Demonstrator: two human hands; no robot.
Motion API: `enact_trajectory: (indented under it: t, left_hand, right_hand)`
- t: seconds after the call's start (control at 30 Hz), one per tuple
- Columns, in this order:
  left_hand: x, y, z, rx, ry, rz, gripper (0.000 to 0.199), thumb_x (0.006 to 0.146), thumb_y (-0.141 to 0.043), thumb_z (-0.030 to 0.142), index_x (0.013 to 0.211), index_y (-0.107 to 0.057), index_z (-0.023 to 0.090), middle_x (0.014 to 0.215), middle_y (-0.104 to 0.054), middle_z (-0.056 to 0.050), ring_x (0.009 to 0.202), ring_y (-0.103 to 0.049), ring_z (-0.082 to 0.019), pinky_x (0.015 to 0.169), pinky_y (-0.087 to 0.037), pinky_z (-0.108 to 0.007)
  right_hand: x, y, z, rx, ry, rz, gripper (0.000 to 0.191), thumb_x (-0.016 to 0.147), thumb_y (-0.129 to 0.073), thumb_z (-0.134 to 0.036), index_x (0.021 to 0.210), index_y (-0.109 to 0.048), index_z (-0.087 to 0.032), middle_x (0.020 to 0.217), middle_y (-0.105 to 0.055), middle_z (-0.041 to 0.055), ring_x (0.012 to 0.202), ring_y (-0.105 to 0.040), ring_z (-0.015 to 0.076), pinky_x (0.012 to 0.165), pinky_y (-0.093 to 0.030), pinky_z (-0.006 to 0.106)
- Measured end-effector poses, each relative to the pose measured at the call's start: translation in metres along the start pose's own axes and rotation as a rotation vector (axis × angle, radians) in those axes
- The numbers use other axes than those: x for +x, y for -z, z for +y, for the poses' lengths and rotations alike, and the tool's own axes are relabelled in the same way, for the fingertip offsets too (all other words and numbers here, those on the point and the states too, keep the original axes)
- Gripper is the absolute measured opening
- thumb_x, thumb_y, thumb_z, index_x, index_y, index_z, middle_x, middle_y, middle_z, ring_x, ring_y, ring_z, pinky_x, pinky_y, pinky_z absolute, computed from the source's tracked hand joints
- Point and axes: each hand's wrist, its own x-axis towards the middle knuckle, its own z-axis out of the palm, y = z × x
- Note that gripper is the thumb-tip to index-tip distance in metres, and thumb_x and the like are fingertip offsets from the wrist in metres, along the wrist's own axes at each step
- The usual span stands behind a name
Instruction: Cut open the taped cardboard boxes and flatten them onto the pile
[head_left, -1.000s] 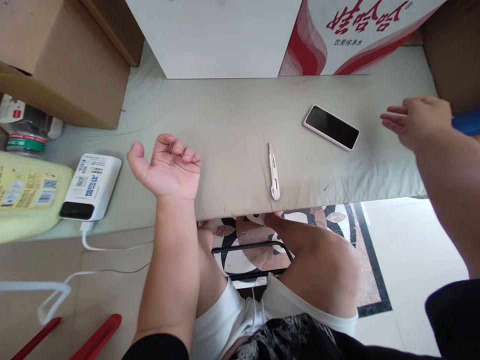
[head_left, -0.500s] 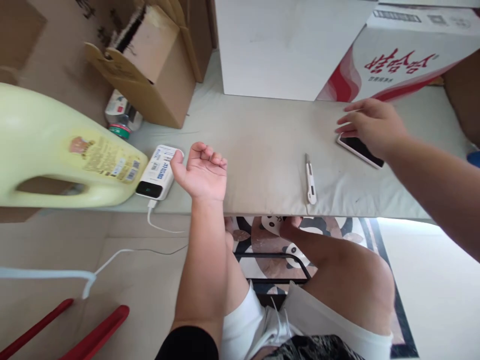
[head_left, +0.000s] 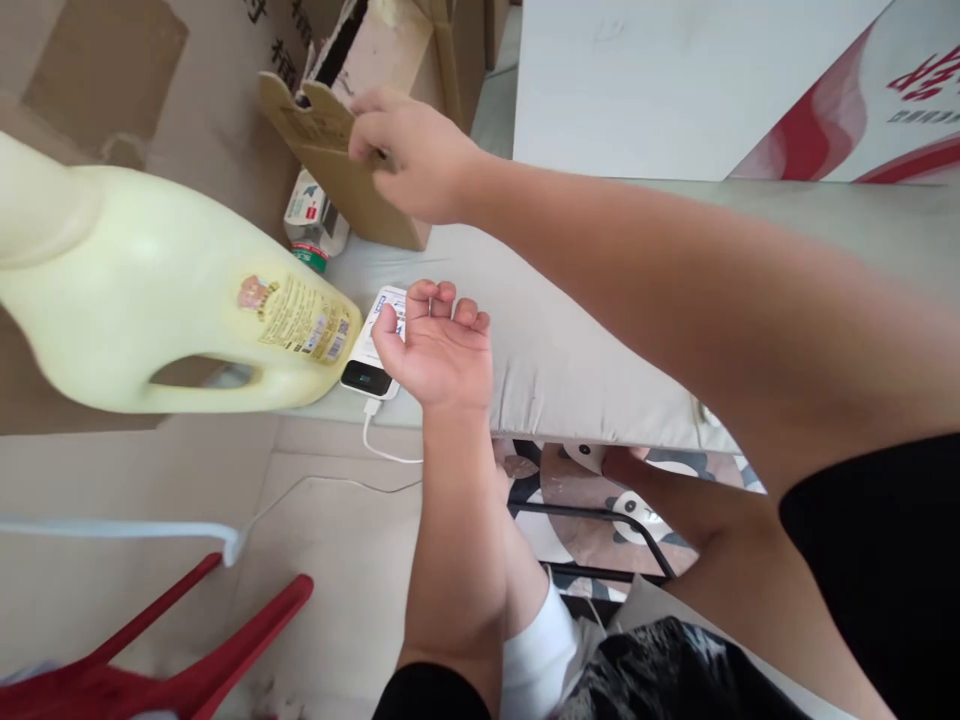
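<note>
My left hand point(head_left: 442, 355) is held palm up with its fingers loosely curled and apart, holding nothing. It partly covers the white power bank point(head_left: 367, 376), which has a cable plugged in. My right hand point(head_left: 420, 155) is stretched across to the left, over the front of the small cardboard box point(head_left: 375, 205). Its fingers are bent, with a gap between them and the thumb, and nothing shows in them; whether they touch the box I cannot tell. My right forearm hides most of the cutter; the phone is out of sight.
A large pale yellow jug point(head_left: 172, 270) lies at the left, with a clear green-capped bottle point(head_left: 315, 225) behind it. White cartons point(head_left: 630, 90) stand at the back of the covered surface point(head_left: 577, 350). A red plastic object point(head_left: 255, 640) is at lower left, on the floor side.
My right hand has swung left from beside the phone to the cardboard box. My left hand keeps its pose. The view has shifted left, so things appear further right.
</note>
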Motion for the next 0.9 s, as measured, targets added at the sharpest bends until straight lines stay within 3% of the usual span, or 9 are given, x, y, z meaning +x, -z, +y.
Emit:
enact_trajectory:
  t: [0.13,0.23,0.33,0.43,0.5,0.57,0.67,0.8,0.9]
  left_hand:
    - [-0.002,-0.001,0.003,0.013,0.001,0.013,0.039,0.090,-0.034,0.056,0.080,-0.050,0.022,0.076,-0.055,-0.004,0.056,-0.043,-0.013,0.053,-0.040,-0.027]
    - [-0.005,-0.003,0.005,0.063,-0.027,0.016,0.038,0.090,-0.035,0.055,0.079,-0.048,0.022,0.075,-0.052,-0.004,0.056,-0.042,-0.013,0.053,-0.039,-0.027]
    - [-0.008,-0.004,0.006,0.109,-0.144,0.082,0.037,0.088,-0.036,0.055,0.076,-0.045,0.021,0.070,-0.044,-0.001,0.054,-0.040,-0.012,0.051,-0.036,-0.026]
    - [-0.008,-0.004,0.005,0.152,-0.353,0.199,0.036,0.089,-0.035,0.051,0.070,-0.041,0.021,0.063,-0.033,0.001,0.053,-0.035,-0.011,0.051,-0.031,-0.024]
    - [-0.007,-0.004,0.003,0.188,-0.457,0.242,0.036,0.089,-0.034,0.048,0.068,-0.040,0.020,0.062,-0.030,0.002,0.053,-0.034,-0.011,0.051,-0.030,-0.023]
    - [-0.007,-0.005,-0.001,0.235,-0.504,0.258,0.034,0.089,-0.034,0.046,0.068,-0.041,0.020,0.065,-0.033,0.001,0.055,-0.036,-0.011,0.053,-0.031,-0.023]
    - [-0.009,-0.006,-0.010,0.319,-0.536,0.219,0.029,0.088,-0.037,0.044,0.075,-0.048,0.020,0.077,-0.045,-0.002,0.066,-0.048,-0.012,0.061,-0.038,-0.024]
    - [-0.013,-0.008,-0.023,0.473,-0.451,0.004,0.037,0.092,-0.033,0.048,0.101,-0.056,0.021,0.114,-0.061,-0.008,0.106,-0.061,-0.018,0.083,-0.047,-0.031]
    - [-0.012,-0.009,-0.035,0.592,-0.404,-0.155,0.045,0.092,-0.032,0.057,0.115,-0.052,0.024,0.126,-0.062,-0.008,0.119,-0.061,-0.023,0.096,-0.048,-0.038]
  right_hand:
    - [-0.003,-0.014,0.004,0.000,0.021,0.027,0.013,0.083,-0.042,-0.006,0.078,-0.053,-0.013,0.120,-0.058,-0.0023,0.140,-0.051,0.0184,0.115,-0.039,0.041]
    - [-0.011,-0.014,0.010,0.036,-0.010,0.104,0.026,0.081,-0.044,-0.003,0.098,-0.064,-0.006,0.120,-0.060,-0.0046,0.138,-0.052,0.0145,0.113,-0.038,0.033]
    - [-0.039,-0.003,0.021,0.111,-0.057,0.224,0.037,0.083,-0.045,-0.001,0.113,-0.067,-0.006,0.118,-0.062,-0.0037,0.118,-0.064,0.0092,0.094,-0.051,0.022]
    - [-0.099,0.013,0.041,0.183,-0.038,0.425,0.026,0.081,-0.050,0.003,0.095,-0.067,-0.010,0.103,-0.065,-0.0022,0.090,-0.063,0.0026,0.066,-0.048,0.009]
    - [-0.151,0.021,0.057,0.219,-0.011,0.561,0.027,0.073,-0.052,0.009,0.079,-0.055,-0.017,0.081,-0.057,-0.0050,0.067,-0.053,0.0006,0.052,-0.040,0.010]
    - [-0.205,0.027,0.070,0.336,0.128,0.812,0.035,0.065,-0.058,0.006,0.081,-0.045,-0.023,0.083,-0.050,-0.0047,0.063,-0.052,0.0029,0.043,-0.032,0.014]
    - [-0.276,0.029,0.079,0.210,0.215,0.962,0.033,0.068,-0.078,-0.013,0.087,-0.053,-0.025,0.079,-0.057,-0.0033,0.067,-0.058,0.0090,0.056,-0.043,0.024]
    - [-0.334,0.026,0.081,0.123,0.201,0.914,0.027,0.083,-0.073,-0.041,0.071,-0.058,-0.022,0.073,-0.067,0.0040,0.062,-0.062,0.0148,0.053,-0.045,0.031]
    - [-0.354,0.024,0.086,0.207,0.188,0.880,0.025,0.086,-0.068,-0.043,0.074,-0.058,-0.022,0.086,-0.076,0.0090,0.070,-0.071,0.0208,0.050,-0.047,0.032]
